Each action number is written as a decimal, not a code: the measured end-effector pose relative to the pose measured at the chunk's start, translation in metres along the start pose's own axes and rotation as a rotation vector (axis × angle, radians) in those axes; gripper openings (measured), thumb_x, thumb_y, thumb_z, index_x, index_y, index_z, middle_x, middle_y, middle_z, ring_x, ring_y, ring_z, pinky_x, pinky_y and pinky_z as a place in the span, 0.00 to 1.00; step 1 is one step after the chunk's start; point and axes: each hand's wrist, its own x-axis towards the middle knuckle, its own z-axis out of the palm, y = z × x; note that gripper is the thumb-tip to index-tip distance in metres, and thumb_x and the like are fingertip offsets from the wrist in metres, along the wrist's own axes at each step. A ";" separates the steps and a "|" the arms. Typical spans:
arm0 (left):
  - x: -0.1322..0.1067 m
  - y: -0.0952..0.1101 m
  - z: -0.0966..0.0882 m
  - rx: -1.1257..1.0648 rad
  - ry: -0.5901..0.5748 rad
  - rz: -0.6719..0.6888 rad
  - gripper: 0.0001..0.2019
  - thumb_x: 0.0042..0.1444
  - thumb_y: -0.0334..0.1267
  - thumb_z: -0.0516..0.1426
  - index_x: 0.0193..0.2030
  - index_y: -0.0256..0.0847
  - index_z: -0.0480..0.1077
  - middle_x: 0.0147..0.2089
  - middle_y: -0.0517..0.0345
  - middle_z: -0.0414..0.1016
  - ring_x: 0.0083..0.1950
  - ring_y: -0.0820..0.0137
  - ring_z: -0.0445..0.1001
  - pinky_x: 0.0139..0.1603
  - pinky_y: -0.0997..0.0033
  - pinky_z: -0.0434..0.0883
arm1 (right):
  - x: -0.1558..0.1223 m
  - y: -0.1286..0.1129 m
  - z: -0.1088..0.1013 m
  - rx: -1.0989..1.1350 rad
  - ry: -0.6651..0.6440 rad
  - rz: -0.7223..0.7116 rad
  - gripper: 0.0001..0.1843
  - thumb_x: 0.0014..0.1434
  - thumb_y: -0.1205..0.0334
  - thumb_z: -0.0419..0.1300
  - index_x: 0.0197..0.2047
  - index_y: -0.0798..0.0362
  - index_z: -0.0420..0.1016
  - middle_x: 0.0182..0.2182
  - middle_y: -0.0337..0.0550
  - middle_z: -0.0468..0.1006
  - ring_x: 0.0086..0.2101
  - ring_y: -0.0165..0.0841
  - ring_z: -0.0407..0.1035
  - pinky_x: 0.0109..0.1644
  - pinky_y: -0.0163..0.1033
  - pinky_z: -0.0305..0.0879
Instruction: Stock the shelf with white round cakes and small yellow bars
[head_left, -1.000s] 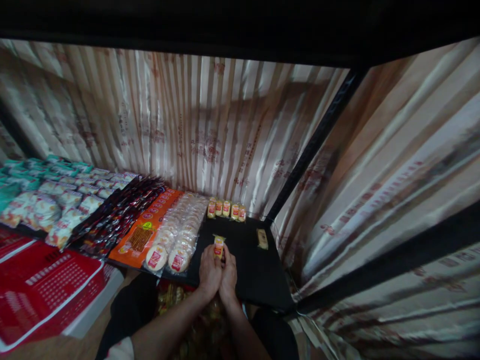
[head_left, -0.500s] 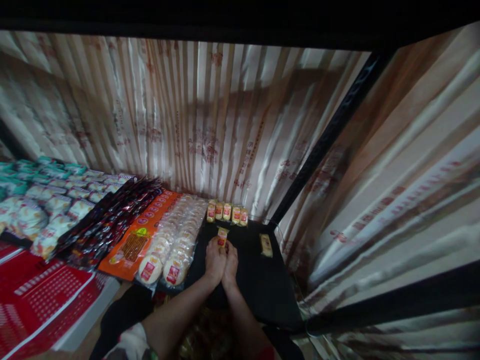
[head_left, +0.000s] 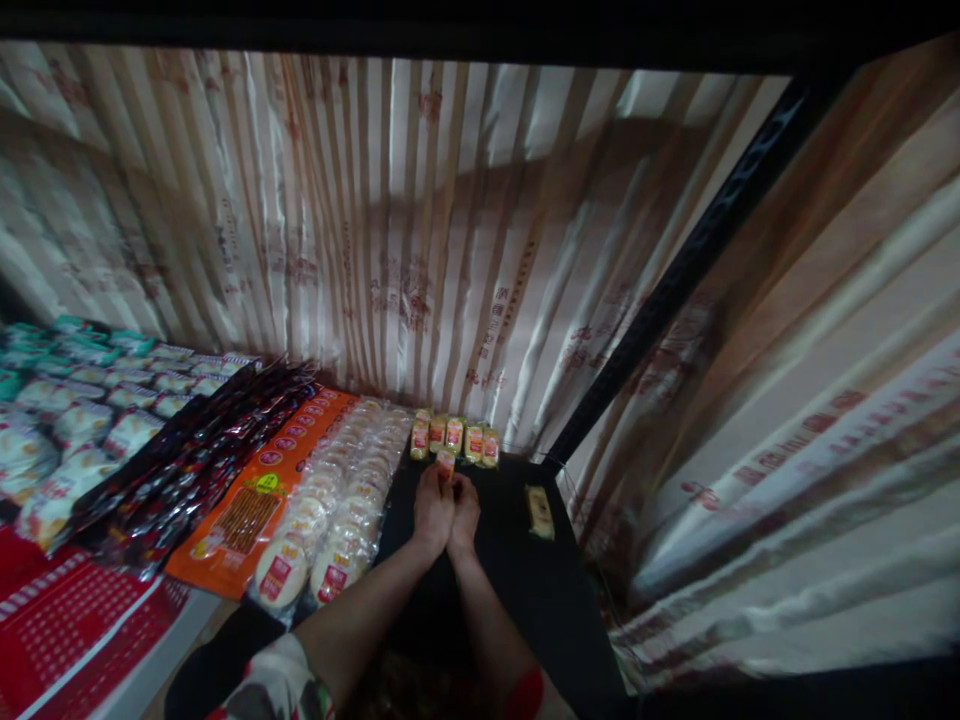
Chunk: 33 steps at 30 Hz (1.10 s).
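Observation:
Side by side over the black surface, my two hands pinch one small wrapped snack with a red label. My left hand is closed on its left side, and my right hand grips it from the right. The pack stands up from the fingertips, just in front of a row of similar wrapped snacks along the back edge. Another yellowish wrapped snack lies alone to the right of my hands. The lower part of the held pack is hidden by my fingers.
To the left lie two rows of round wrapped crackers, an orange snack bag, dark red packets and white-and-green packets. A red perforated basket is at lower left. A pleated curtain hangs behind; a black post slants at right.
Both hands have moved the held snack forward, closer to the back row. The view has shifted slightly, so the goods at left appear lower and further left.

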 end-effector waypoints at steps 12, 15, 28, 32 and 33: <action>0.033 -0.004 0.013 0.104 -0.004 -0.001 0.17 0.54 0.30 0.48 0.50 0.38 0.67 0.57 0.48 0.68 0.58 0.64 0.65 0.60 0.62 0.60 | 0.031 0.006 0.019 -0.004 0.009 -0.016 0.13 0.47 0.58 0.49 0.33 0.53 0.69 0.30 0.44 0.72 0.33 0.35 0.65 0.40 0.38 0.62; 0.037 -0.006 0.013 0.110 -0.001 0.001 0.17 0.55 0.31 0.48 0.50 0.37 0.67 0.57 0.46 0.68 0.59 0.63 0.65 0.60 0.62 0.60 | 0.035 0.005 0.022 0.002 -0.006 -0.018 0.14 0.47 0.57 0.49 0.34 0.54 0.70 0.32 0.46 0.73 0.35 0.36 0.66 0.41 0.39 0.62; 0.039 0.006 0.005 0.237 -0.020 0.004 0.17 0.57 0.32 0.47 0.51 0.36 0.67 0.56 0.45 0.68 0.57 0.62 0.65 0.60 0.62 0.59 | 0.041 0.004 0.028 0.069 0.017 -0.033 0.11 0.47 0.57 0.51 0.32 0.52 0.68 0.30 0.43 0.73 0.33 0.34 0.66 0.40 0.38 0.62; 0.040 0.003 0.009 0.217 0.001 0.037 0.17 0.56 0.31 0.46 0.50 0.34 0.68 0.55 0.43 0.68 0.58 0.60 0.65 0.61 0.59 0.58 | 0.040 0.003 0.029 0.053 0.003 0.004 0.12 0.47 0.53 0.52 0.31 0.52 0.67 0.28 0.43 0.72 0.32 0.35 0.65 0.38 0.39 0.62; 0.040 0.001 0.010 0.202 0.014 0.052 0.17 0.57 0.32 0.46 0.50 0.35 0.68 0.55 0.44 0.69 0.58 0.59 0.65 0.61 0.58 0.58 | 0.040 0.002 0.029 0.047 0.002 0.014 0.13 0.47 0.53 0.52 0.31 0.52 0.67 0.28 0.43 0.71 0.32 0.35 0.65 0.38 0.39 0.62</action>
